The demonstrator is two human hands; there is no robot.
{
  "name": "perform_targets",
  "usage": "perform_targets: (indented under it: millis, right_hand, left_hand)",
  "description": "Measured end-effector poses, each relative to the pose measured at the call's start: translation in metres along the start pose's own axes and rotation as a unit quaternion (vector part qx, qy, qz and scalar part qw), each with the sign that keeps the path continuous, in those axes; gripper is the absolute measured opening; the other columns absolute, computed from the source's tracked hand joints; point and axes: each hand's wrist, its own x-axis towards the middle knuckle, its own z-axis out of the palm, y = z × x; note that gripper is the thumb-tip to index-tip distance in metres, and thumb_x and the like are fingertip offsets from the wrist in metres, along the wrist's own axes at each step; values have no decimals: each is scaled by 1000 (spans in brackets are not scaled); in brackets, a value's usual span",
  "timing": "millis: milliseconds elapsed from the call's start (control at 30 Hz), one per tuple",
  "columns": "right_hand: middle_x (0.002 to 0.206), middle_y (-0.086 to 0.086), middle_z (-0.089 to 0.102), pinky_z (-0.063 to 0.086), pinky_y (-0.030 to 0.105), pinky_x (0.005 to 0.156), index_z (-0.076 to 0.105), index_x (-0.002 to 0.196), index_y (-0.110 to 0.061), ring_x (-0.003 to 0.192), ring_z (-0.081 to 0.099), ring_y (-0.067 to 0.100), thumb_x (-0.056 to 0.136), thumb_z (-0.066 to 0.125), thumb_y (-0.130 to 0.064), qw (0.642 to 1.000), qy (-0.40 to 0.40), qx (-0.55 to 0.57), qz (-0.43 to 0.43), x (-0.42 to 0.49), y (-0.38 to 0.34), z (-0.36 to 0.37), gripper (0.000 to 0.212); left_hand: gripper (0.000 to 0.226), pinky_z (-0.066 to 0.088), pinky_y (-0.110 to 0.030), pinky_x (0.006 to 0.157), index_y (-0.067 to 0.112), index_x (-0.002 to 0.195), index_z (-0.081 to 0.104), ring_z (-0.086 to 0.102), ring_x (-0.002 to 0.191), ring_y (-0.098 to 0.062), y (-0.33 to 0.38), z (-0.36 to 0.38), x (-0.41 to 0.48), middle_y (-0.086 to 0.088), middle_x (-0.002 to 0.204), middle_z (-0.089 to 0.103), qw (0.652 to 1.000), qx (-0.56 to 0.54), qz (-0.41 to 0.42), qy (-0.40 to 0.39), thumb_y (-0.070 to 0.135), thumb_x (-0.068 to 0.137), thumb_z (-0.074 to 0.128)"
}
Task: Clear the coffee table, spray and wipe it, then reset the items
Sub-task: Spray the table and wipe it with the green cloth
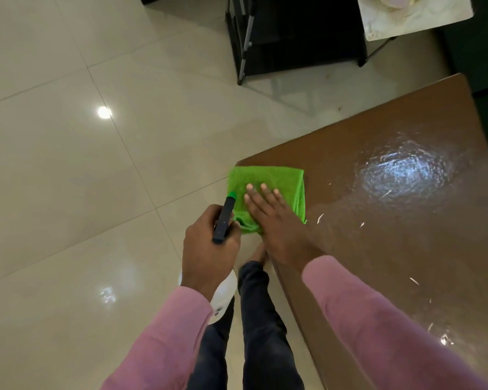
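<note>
A glossy cream tiled floor point(68, 164) fills the left of the view, seen from above. A brown table point(378, 235) with a wet, shiny top runs along the right. A black rack point(293, 38) stands on the floor beyond it. A folded green microfibre cloth point(268, 178) lies on the table's near corner, slightly overhanging the edge. The right hand point(276, 220) lies flat on the cloth, fingers straight. The left hand point(206, 249), held over the floor just beside the corner, is curled round a spray bottle point(223, 218) with a white body, dark head and green nozzle.
</note>
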Motion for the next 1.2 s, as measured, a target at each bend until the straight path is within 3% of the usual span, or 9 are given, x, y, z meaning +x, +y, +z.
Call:
perform_targets:
  millis: [100, 300, 367, 533, 700, 833, 1033, 1100, 1200]
  right_hand:
    - [157, -1, -6, -5, 36, 118, 7, 151, -16, 146, -7, 21, 75, 48, 4, 1000, -17, 2, 4, -21, 41, -13, 89]
    - [159, 13, 8, 3, 47, 120, 19, 150, -7, 147, 1, 33, 86, 52, 1, 960, 77, 98, 251, -6, 83, -40, 72]
    - [159, 11, 7, 4, 48, 120, 18, 150, -8, 146, 0, 33, 85, 50, -1, 962, 78, 109, 238, -9, 48, -24, 73]
    - [158, 4, 7, 4, 44, 117, 16, 151, -12, 145, 4, 25, 77, 55, -13, 997, 18, 48, 64, -60, -16, 22, 83]
    - [157, 6, 3, 5, 45, 120, 12, 151, -12, 146, 1, 27, 76, 44, 7, 969, 92, 72, 220, -66, 87, -9, 83]
    - [159, 12, 3, -2, 44, 119, 14, 151, -9, 147, -3, 32, 89, 48, -1, 921, 115, 136, 347, -47, 132, -32, 71]
    - [156, 8, 21, 5, 42, 116, 31, 147, -9, 145, 10, 27, 79, 51, -15, 970, 88, 125, 186, -92, -18, 31, 71]
    - [157, 5, 19, 7, 39, 116, 30, 148, -12, 145, 14, 23, 82, 46, -19, 974, 75, 132, 167, -104, -18, 37, 68]
    - [157, 4, 8, 6, 42, 119, 22, 150, -11, 146, 5, 23, 83, 50, -10, 949, 119, 163, 241, -102, 44, 20, 73]
  left_hand:
    - [11, 49, -44, 55, 21, 85, 61, 56, 57, -22, 3, -4, 4, 1, 66, 63, 1000, 6, 11, -8, 10, 86, 63]
    - [9, 54, -51, 51, 19, 89, 61, 60, 57, -32, 4, -2, 10, 1, 69, 62, 1000, 9, 8, -16, 9, 89, 62]
    - [11, 53, -53, 52, 20, 86, 60, 59, 58, -36, 6, 2, 10, -2, 68, 61, 1000, 9, 6, -15, 9, 88, 61]
    - [12, 51, -53, 54, 21, 82, 58, 57, 56, -39, 16, 9, 8, -6, 67, 61, 999, 28, 23, -30, 12, 88, 62]
    - [8, 54, -50, 53, 19, 86, 59, 60, 54, -35, 32, 17, 14, -3, 69, 62, 995, 61, 53, -66, 12, 90, 61]
    - [15, 55, -51, 55, 24, 81, 56, 60, 57, -37, 39, 33, 17, -4, 69, 61, 993, 64, 69, -75, 13, 91, 61]
    - [9, 54, -51, 53, 22, 84, 60, 60, 54, -32, 56, 63, 19, -5, 65, 64, 992, 60, 66, -85, 16, 89, 65]
    - [8, 55, -51, 56, 22, 85, 61, 60, 55, -30, 65, 72, 18, -4, 65, 63, 990, 64, 80, -100, 17, 89, 67]
    - [9, 54, -53, 57, 21, 85, 60, 58, 54, -34, 77, 85, 18, -8, 66, 63, 988, 67, 85, -109, 17, 90, 66]
